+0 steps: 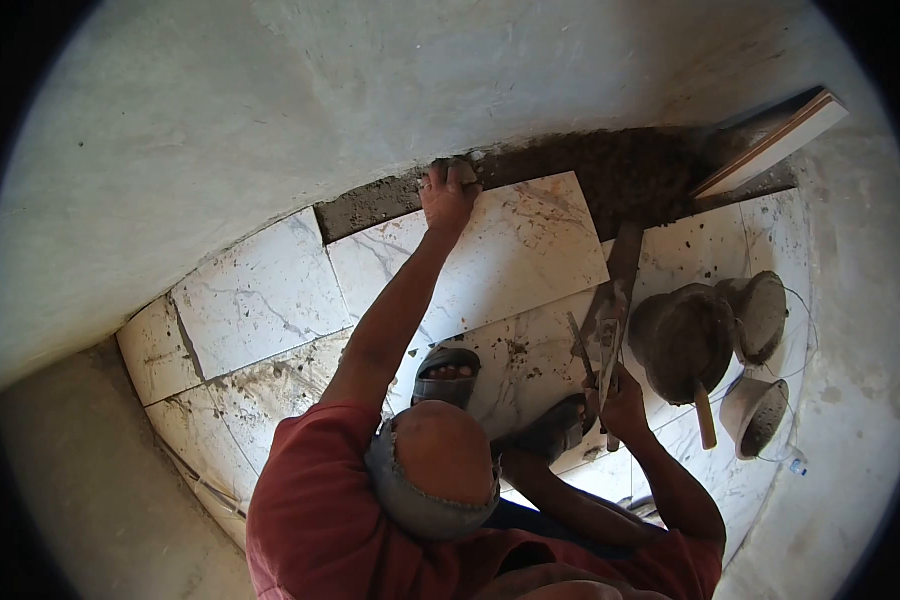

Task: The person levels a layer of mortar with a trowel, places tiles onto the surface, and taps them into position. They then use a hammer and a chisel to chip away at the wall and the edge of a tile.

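My left hand (pixel 448 198) is stretched forward to the wall, its fingers curled round a grey-brown chunk (pixel 466 172) at the far edge of a large white marbled tile (pixel 515 250). Beyond that edge runs a strip of rough mortar (pixel 370 205). Low on the right, my right hand (pixel 622 402) is closed round a narrow, pale, long tool (pixel 609 345), whose exact kind I cannot tell. A dark, dirt-caked flat bar (pixel 625 265) lies just beyond it, reaching to the dug strip.
A dark mortar pan (pixel 675 335) with a wooden handle (pixel 705 415) stands at the right. Beside it lie two tilted buckets (pixel 760 315) (pixel 753 415). A white plank (pixel 775 145) leans in the far right corner. Dark mortar (pixel 640 170) fills the strip. My sandalled foot (pixel 447 375) rests on crumb-strewn tiles.
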Available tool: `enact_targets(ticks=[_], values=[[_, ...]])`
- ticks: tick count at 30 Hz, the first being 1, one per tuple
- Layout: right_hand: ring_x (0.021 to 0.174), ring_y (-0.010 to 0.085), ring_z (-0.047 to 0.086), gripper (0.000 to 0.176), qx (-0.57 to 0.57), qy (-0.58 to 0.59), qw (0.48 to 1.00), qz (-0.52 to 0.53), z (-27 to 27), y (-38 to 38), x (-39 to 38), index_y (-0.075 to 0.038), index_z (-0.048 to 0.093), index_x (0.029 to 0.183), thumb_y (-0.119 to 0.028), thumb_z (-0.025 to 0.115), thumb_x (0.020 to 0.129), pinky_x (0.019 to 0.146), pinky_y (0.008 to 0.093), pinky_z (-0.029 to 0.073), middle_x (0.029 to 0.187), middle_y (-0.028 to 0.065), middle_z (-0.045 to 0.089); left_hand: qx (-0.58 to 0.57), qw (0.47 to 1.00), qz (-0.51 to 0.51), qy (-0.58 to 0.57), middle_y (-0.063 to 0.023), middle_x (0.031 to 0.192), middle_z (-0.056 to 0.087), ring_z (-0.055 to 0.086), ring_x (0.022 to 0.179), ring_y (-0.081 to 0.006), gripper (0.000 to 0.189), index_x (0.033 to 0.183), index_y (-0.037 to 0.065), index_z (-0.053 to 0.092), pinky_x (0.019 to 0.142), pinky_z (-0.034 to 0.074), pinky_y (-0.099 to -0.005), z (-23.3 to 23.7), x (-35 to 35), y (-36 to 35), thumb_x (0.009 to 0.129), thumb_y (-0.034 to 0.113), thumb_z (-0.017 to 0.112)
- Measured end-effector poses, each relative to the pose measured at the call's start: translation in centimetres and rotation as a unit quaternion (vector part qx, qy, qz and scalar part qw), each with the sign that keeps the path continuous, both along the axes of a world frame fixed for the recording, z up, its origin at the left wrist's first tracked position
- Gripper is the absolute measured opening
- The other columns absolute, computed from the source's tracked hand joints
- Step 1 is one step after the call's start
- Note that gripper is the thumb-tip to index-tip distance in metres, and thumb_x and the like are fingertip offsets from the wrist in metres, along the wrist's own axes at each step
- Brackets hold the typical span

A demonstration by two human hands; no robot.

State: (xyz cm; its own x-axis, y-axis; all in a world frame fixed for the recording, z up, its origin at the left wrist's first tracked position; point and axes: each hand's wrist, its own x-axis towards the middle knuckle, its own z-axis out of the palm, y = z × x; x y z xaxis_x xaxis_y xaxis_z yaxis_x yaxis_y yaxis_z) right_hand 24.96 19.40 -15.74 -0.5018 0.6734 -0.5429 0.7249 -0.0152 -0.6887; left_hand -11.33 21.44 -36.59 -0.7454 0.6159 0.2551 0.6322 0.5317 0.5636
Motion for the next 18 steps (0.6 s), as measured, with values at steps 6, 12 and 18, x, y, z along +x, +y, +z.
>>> enact_targets(ticks=[6,12,18], values=[[0.065,0.0132,0.058,0.018,-0.04,-0.016,0.999,-0.021,1.0,0.2,-0.3,-0.002,0.054,0.089,-0.004,0.059,0.072,0.06,0.0289,0.048,0.075,0.006,0.06,-0.076,0.995,-0.012,0.059,-0.0133,0.105,0.05,0.048,0.096,-0.036,0.044,0.111,0.017,0.05,0.077,0.04,-0.0476,-0.4,-0.6,0.3,0.073,0.036,0.064],[0.065,0.0144,0.059,0.018,-0.005,-0.009,1.0,-0.019,0.2,-0.2,0.6,-0.002,0.055,0.088,-0.003,0.058,0.071,0.061,0.0294,0.048,0.074,0.0067,0.06,0.009,0.996,-0.092,-0.005,-0.0123,0.093,0.054,0.049,0.091,-0.0312,0.026,0.106,0.014,0.053,0.073,0.041,-0.0432,-1.0,-2.5,-1.3,0.081,0.018,0.055],[0.066,0.0152,0.06,0.018,0.01,-0.012,1.0,-0.012,-0.6,0.1,1.2,-0.002,0.055,0.088,-0.002,0.058,0.07,0.062,0.0293,0.048,0.076,0.0072,0.061,0.118,0.987,-0.107,0.023,-0.0151,0.1,0.052,0.049,0.093,-0.0341,0.024,0.106,0.011,0.052,0.075,0.043,-0.0423,-0.7,-1.4,-1.6,0.082,0.009,0.052]])
